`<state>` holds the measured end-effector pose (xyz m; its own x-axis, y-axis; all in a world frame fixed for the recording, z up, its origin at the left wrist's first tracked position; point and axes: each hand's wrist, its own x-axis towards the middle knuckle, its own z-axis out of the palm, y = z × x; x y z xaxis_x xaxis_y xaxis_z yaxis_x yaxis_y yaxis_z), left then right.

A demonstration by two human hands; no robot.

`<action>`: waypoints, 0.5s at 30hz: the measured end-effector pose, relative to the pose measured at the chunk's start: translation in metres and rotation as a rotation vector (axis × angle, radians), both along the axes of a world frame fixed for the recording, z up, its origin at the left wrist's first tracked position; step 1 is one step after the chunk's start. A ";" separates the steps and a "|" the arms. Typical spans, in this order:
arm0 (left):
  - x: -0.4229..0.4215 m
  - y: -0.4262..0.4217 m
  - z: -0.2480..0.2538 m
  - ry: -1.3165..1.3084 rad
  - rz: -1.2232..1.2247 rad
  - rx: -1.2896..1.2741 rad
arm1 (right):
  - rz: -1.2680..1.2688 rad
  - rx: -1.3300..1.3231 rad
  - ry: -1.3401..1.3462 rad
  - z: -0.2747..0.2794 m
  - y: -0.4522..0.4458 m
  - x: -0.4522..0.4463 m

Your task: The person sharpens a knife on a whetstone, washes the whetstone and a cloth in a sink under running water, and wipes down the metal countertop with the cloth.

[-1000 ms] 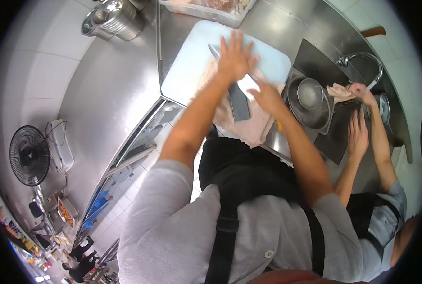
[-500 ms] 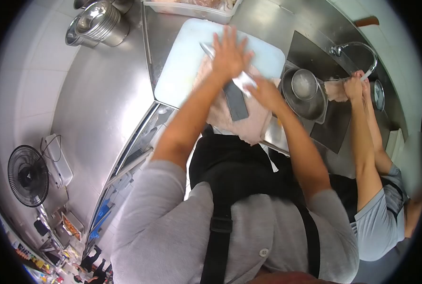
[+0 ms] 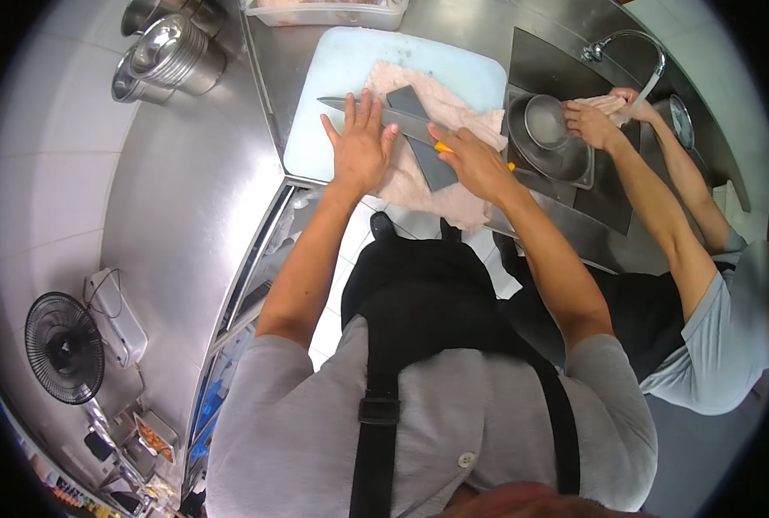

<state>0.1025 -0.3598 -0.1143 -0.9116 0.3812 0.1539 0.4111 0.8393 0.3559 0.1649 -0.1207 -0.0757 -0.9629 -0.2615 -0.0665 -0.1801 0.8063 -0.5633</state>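
Note:
My right hand [image 3: 479,166] is closed around the yellow handle of a long kitchen knife [image 3: 403,123]. Its blade points left and lies across a dark grey whetstone [image 3: 434,166]. My left hand [image 3: 363,148] has its fingers spread, with the fingertips resting on the blade towards the tip. Under the stone is a pale pink cloth [image 3: 436,91], which hangs over the near edge of a white cutting board [image 3: 337,65].
On the right, a co-worker's hands [image 3: 604,121] hold a pinkish cloth under a running tap [image 3: 656,73]. A metal bowl [image 3: 547,121] sits in the sink. Stacked steel pots [image 3: 181,56] and a black fan [image 3: 65,347] stand left; a plastic tub [image 3: 328,12] is behind the board.
The knife has swung from a steep slant to lie more crosswise on the stone. My left hand has moved left and nearer to me. The co-worker's hands have shifted left with the cloth.

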 end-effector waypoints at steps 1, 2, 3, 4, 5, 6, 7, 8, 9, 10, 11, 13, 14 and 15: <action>0.016 0.007 0.002 0.033 -0.016 -0.025 | -0.030 0.004 -0.023 0.003 0.004 0.016; 0.029 0.014 0.006 0.074 -0.029 -0.048 | -0.058 0.009 -0.037 0.007 0.010 0.036; 0.049 0.021 0.007 0.049 -0.069 -0.013 | -0.080 0.010 -0.054 0.010 0.014 0.058; 0.070 0.031 0.007 0.027 -0.105 0.023 | -0.121 0.005 -0.068 0.012 0.020 0.082; 0.084 0.038 0.008 0.007 -0.147 0.059 | -0.166 -0.001 -0.080 0.013 0.025 0.106; 0.088 0.041 0.011 -0.018 -0.190 0.029 | -0.183 -0.045 -0.063 0.012 0.028 0.121; 0.090 0.046 0.014 -0.040 -0.228 -0.001 | -0.194 -0.088 -0.043 0.011 0.034 0.130; 0.092 0.049 0.016 -0.065 -0.263 -0.032 | -0.201 -0.133 -0.027 0.010 0.039 0.134; 0.078 0.048 0.013 -0.065 -0.258 -0.063 | -0.183 -0.076 0.027 0.011 0.038 0.116; 0.060 0.044 0.006 -0.027 -0.194 -0.062 | -0.153 -0.039 0.040 0.012 0.035 0.093; 0.039 0.040 -0.002 0.014 -0.131 -0.062 | -0.124 -0.003 0.056 0.011 0.031 0.065; 0.014 0.033 -0.004 0.038 -0.027 -0.091 | -0.046 0.023 0.096 -0.004 0.025 0.015; 0.009 0.030 0.000 0.015 0.013 -0.121 | -0.051 0.012 0.085 -0.004 0.023 0.019; 0.007 0.028 0.004 -0.006 0.050 -0.155 | -0.059 -0.002 0.076 -0.004 0.021 0.024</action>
<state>0.1092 -0.3321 -0.1107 -0.9307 0.3543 0.0910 0.3658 0.9036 0.2230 0.1885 -0.1000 -0.0796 -0.9789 -0.2044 0.0075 -0.1746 0.8158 -0.5513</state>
